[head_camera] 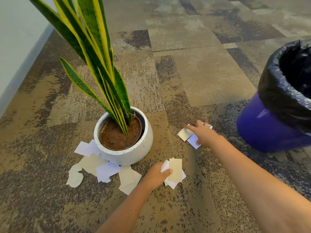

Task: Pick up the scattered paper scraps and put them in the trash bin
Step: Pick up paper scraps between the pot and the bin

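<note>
My left hand (157, 174) grips a small stack of white and beige paper scraps (175, 170) just above the carpet. My right hand (204, 134) rests flat on two more scraps (185, 134), fingers spread over them and thumb curled at the edge of the white one. Several other scraps (107, 170) lie on the carpet around the front and left of the plant pot. The purple trash bin (265, 130) with a black liner stands at the right edge, a short way right of my right hand.
A white speckled pot (127, 153) holding a tall snake plant (94, 52) stands just left of my hands. A pale wall (15, 47) runs along the left side. Patterned brown and grey carpet (193, 73) stretches beyond.
</note>
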Demonstrator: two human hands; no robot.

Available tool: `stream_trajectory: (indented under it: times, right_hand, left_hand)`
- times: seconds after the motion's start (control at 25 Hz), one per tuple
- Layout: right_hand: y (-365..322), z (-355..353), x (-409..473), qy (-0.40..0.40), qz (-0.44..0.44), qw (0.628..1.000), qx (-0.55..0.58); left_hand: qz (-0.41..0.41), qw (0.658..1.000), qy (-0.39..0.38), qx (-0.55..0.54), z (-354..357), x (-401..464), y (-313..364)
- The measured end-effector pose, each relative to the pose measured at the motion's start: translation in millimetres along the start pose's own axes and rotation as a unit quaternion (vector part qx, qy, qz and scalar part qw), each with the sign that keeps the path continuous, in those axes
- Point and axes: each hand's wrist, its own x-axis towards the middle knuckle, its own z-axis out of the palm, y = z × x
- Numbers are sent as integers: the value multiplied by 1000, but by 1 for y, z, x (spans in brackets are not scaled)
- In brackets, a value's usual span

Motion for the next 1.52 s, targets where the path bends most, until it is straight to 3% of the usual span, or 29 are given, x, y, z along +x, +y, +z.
stream_trajectory:
  times: [0.2,0.32,0.4,0.6,0.8,1.04,1.16,1.44,1.52]
  right_hand:
    - [5,6,-6,23,-4,998,50]
    - [9,16,-10,80,45,988,127]
    - [11,20,-10,116,116,963,213]
    - [12,19,-5,121,254,894,349]
    - [15,16,-2,120,281,859,411]
    - [22,17,1,115,203,880,414]
    - [23,17,1,102,149,924,338]
    - [26,14,-1,133,128,957,224]
    - [29,10,2,105,99,966,212]
  left_hand:
    - [-10,1000,4,11,-1,-1,2]
    - [-3,1000,6,17,0,-2,3]
    - [2,1000,7,22,1,-2,4]
    - [7,1000,9,24,1,-1,3]
    - [8,1000,5,13,1,-1,2]
    - [1,1000,7,17,0,0,2]
    - [1,1000,5,12,1,1,3]
    - [1,1000,2,17,1,2,2]
    - [-1,1000,2,18,0,2,2]
